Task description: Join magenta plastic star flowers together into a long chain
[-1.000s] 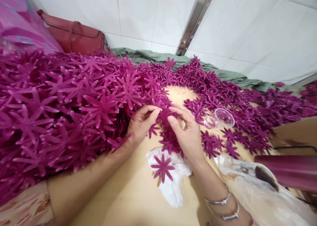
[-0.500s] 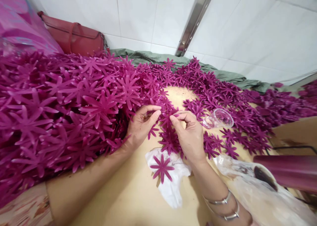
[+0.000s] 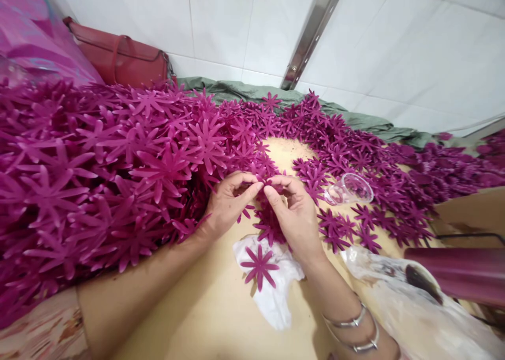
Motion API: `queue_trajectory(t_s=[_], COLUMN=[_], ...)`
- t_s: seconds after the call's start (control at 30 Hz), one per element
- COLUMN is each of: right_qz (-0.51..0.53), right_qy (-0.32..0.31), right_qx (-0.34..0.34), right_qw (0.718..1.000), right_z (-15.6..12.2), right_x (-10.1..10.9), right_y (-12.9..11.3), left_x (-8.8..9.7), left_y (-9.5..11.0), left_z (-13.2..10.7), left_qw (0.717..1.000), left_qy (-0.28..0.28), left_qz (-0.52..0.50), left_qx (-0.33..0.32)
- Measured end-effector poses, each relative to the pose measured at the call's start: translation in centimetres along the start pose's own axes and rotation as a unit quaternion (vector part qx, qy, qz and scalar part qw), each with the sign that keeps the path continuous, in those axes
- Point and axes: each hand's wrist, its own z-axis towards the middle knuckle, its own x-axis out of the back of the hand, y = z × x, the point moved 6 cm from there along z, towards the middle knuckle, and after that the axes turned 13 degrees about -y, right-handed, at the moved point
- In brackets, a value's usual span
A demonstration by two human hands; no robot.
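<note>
On the pink plastic bag [image 3: 43,39], I see pale blue markings, too blurred for me to read. Just ahead of me, a small magenta piece [image 3: 268,182] sits at the meeting fingertips of both hands. The right hand [image 3: 296,212] has thumb and index fingers nearly closed, pinched on it; the left hand [image 3: 226,202] has its thumb and index tips almost together right beside it, though I cannot tell whether they grip it too. The fingers hide most of its outline. Below, a flat magenta star-shaped flower with slim, rounded petals [image 3: 260,268] lies on a crumpled white cloth [image 3: 276,307] on the pale yellow counter [image 3: 189,318]. A dense heap of similar magenta flowers [image 3: 150,170] crowds my left forearm.
</note>
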Motion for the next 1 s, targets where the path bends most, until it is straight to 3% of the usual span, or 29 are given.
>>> queue_trajectory(t_s=[0.23,0.53,0.77,0.87,1.0], right_qz=[-0.137,-0.133,-0.045,-0.042,-0.089], right_qy=[0.036,0.056,0.081,0.078,0.073], right_qx=[0.052,0.039,-0.017,-0.007,0.034], right_qw=[0.989,0.989,0.996,0.996,0.993], right_z=[-0.3,-0.2,0.0,-0.1,-0.3], right_x=[0.8,1.5,2.0,1.7,1.3], right_y=[-0.8,-0.7,0.2,0.3,-0.1], left_x=[-0.1,-0.1,0.1,-0.1,-0.1], left_y=[0.0,-0.5,0.1,0.2,0.7], left_z=[-0.1,0.0,0.0,-0.1,-0.3], left_qw=[1.000,1.000,0.997,0.997,1.000], left_qy=[0.003,-0.007,0.037,0.033,0.018], left_qz=[-0.014,-0.005,-0.056,-0.057,-0.002], left_qx=[0.013,0.028,0.026,0.035,-0.001])
